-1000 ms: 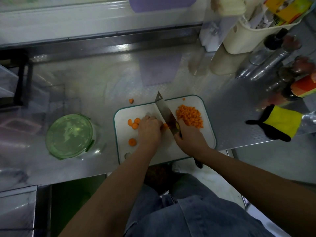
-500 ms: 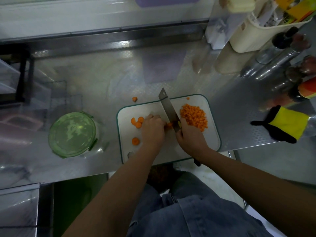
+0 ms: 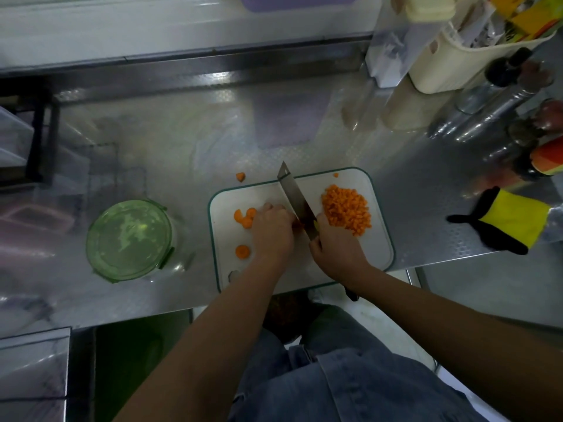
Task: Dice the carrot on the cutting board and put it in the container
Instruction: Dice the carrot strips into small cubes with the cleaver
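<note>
A white cutting board (image 3: 377, 251) with a green rim lies on the steel counter. A heap of diced carrot (image 3: 347, 210) sits on its right half. Several carrot rounds (image 3: 243, 219) lie on its left half, one more (image 3: 242, 251) nearer me. My right hand (image 3: 336, 249) grips the handle of a cleaver (image 3: 294, 196), whose blade stands edge-down across the board. My left hand (image 3: 271, 231) has curled fingers holding a carrot piece against the blade's left side; that piece is mostly hidden. The round container (image 3: 129, 239) with a green lid stands left of the board.
A stray carrot piece (image 3: 240, 177) lies on the counter behind the board. A yellow and black glove (image 3: 508, 222) lies at the right. Bottles (image 3: 499, 95) and a cream basket (image 3: 457, 56) crowd the back right corner. The counter's front edge runs just below the board.
The knife and both hands stay at the same spot on the board, with small chopping motion. The view has shifted slightly.
</note>
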